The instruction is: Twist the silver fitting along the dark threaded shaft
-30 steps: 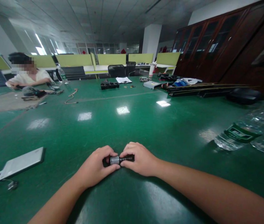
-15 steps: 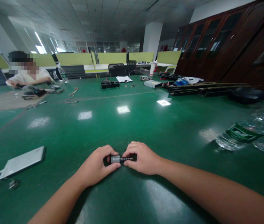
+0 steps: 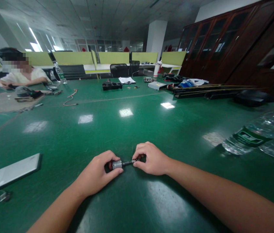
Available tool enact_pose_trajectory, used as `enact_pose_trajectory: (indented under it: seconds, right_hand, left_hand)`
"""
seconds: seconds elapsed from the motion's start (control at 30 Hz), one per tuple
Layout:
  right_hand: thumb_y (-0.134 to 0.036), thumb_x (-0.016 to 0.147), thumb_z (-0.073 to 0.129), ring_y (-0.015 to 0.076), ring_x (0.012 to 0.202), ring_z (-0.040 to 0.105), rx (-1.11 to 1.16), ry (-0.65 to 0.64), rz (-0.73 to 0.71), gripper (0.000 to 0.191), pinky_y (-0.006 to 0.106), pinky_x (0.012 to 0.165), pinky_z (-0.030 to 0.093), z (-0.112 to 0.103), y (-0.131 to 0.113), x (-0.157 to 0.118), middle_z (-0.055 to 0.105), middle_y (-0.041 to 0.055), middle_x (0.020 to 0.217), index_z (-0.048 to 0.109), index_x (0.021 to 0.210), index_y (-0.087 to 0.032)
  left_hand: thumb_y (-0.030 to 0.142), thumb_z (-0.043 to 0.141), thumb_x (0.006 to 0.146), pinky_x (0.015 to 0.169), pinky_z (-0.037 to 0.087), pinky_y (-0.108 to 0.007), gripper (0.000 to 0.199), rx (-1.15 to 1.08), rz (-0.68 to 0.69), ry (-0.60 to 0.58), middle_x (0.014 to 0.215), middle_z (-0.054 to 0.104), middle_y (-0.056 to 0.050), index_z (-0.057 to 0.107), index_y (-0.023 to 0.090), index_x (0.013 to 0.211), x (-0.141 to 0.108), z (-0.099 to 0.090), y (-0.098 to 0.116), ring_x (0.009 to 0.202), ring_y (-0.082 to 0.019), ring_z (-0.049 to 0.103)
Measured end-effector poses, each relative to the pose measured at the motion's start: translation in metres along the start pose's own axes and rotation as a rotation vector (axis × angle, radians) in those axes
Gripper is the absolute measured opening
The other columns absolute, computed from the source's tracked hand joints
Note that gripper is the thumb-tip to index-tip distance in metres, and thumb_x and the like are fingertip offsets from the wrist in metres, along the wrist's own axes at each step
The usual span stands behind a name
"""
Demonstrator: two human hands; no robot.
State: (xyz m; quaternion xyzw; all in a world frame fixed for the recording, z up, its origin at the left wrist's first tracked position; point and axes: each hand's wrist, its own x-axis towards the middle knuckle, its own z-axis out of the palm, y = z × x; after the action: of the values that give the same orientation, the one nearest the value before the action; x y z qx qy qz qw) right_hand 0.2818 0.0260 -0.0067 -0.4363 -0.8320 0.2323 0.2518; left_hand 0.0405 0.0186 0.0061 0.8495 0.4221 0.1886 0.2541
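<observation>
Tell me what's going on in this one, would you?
Someone is working with both bare hands at a green table. The left hand holds a grey cylinder, and the right hand pinches the far end of a thin shaft that reaches across from it. Whether the two parts are joined is too small to tell. A white slab lies off to the left, bottles are on the right, and another person sits across the table.
</observation>
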Motion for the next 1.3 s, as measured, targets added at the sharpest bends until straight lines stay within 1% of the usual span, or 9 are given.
enact_pose_trajectory:
  seconds: [0.13, 0.27, 0.43, 0.57, 0.73, 0.87, 1.03, 1.17, 1.3]
  right_hand:
    - [-0.016, 0.07, 0.073, 0.0116, 0.063, 0.055, 0.023, -0.007, 0.019, 0.003, 0.025, 0.062, 0.039, -0.006, 0.006, 0.002, 0.062, -0.0003, 0.069, 0.072, 0.072, -0.017]
    - [-0.014, 0.068, 0.073, 0.0105, 0.059, 0.052, 0.025, 0.0, 0.006, 0.004, 0.025, 0.06, 0.038, -0.008, 0.007, 0.003, 0.06, -0.0016, 0.065, 0.071, 0.07, -0.017]
    - [-0.014, 0.069, 0.072, 0.0107, 0.06, 0.053, 0.018, -0.016, -0.001, 0.003, 0.024, 0.059, 0.038, -0.007, 0.007, 0.002, 0.06, -0.0014, 0.066, 0.071, 0.07, -0.016]
    - [-0.017, 0.07, 0.074, 0.0112, 0.062, 0.054, 0.012, -0.012, -0.028, 0.005, 0.025, 0.062, 0.039, -0.005, 0.008, 0.002, 0.064, -0.0004, 0.069, 0.073, 0.074, -0.018]
    - [-0.022, 0.073, 0.076, 0.0117, 0.065, 0.057, 0.087, 0.004, -0.028, 0.019, 0.026, 0.066, 0.042, 0.0, 0.009, 0.001, 0.067, -0.0001, 0.075, 0.074, 0.091, -0.018]
    - [-0.016, 0.073, 0.073, 0.0115, 0.067, 0.059, 0.105, -0.019, -0.062, 0.017, 0.027, 0.073, 0.043, 0.002, 0.006, -0.001, 0.068, -0.0015, 0.077, 0.071, 0.089, -0.018]
    - [-0.016, 0.076, 0.072, 0.0129, 0.073, 0.061, 0.097, -0.043, -0.14, 0.016, 0.029, 0.08, 0.041, 0.007, 0.0, -0.003, 0.069, -0.0014, 0.079, 0.071, 0.092, -0.02]
    - [-0.017, 0.078, 0.071, 0.015, 0.081, 0.064, 0.099, -0.046, -0.152, 0.018, 0.03, 0.083, 0.041, 0.009, -0.002, -0.003, 0.071, 0.0006, 0.086, 0.072, 0.096, -0.02]
    - [-0.017, 0.078, 0.072, 0.0149, 0.083, 0.064, 0.096, -0.057, -0.147, 0.02, 0.029, 0.083, 0.041, 0.01, -0.003, -0.004, 0.072, 0.0007, 0.088, 0.072, 0.098, -0.02]
  left_hand:
    - [0.036, 0.063, 0.086, 0.07, 0.046, -0.029, 0.019, -0.012, -0.019, 0.004, 0.085, 0.065, -0.003, 0.064, 0.019, 0.094, 0.001, 0.0, -0.002, 0.075, -0.018, 0.059]
    - [0.036, 0.063, 0.086, 0.071, 0.046, -0.03, 0.019, -0.015, -0.032, -0.001, 0.086, 0.065, -0.003, 0.064, 0.019, 0.095, 0.0, 0.001, -0.003, 0.076, -0.019, 0.06]
    - [0.035, 0.064, 0.085, 0.07, 0.047, -0.03, 0.019, -0.018, -0.028, 0.006, 0.086, 0.065, -0.003, 0.064, 0.019, 0.095, -0.001, 0.001, -0.002, 0.076, -0.018, 0.06]
    - [0.035, 0.063, 0.086, 0.069, 0.047, -0.029, 0.019, -0.013, -0.013, 0.014, 0.085, 0.065, -0.003, 0.064, 0.019, 0.095, -0.002, 0.001, -0.002, 0.074, -0.018, 0.059]
    - [0.039, 0.063, 0.087, 0.069, 0.047, -0.029, 0.022, -0.027, 0.015, 0.007, 0.085, 0.064, -0.003, 0.064, 0.019, 0.097, -0.001, 0.002, -0.002, 0.075, -0.018, 0.06]
    - [0.036, 0.056, 0.091, 0.071, 0.046, -0.029, 0.02, -0.031, 0.019, -0.003, 0.085, 0.064, -0.003, 0.065, 0.019, 0.099, -0.001, 0.002, 0.0, 0.076, -0.017, 0.059]
    - [0.033, 0.066, 0.084, 0.072, 0.046, -0.03, 0.021, 0.01, 0.021, -0.022, 0.084, 0.063, -0.002, 0.065, 0.02, 0.1, 0.0, 0.002, 0.001, 0.077, -0.018, 0.059]
    - [0.033, 0.066, 0.083, 0.073, 0.045, -0.03, 0.02, 0.012, 0.041, -0.032, 0.085, 0.063, -0.002, 0.065, 0.02, 0.099, 0.001, 0.003, 0.0, 0.078, -0.019, 0.058]
    - [0.033, 0.067, 0.084, 0.073, 0.045, -0.03, 0.021, 0.016, 0.048, -0.029, 0.085, 0.063, -0.002, 0.065, 0.02, 0.099, 0.002, 0.003, -0.001, 0.078, -0.018, 0.058]
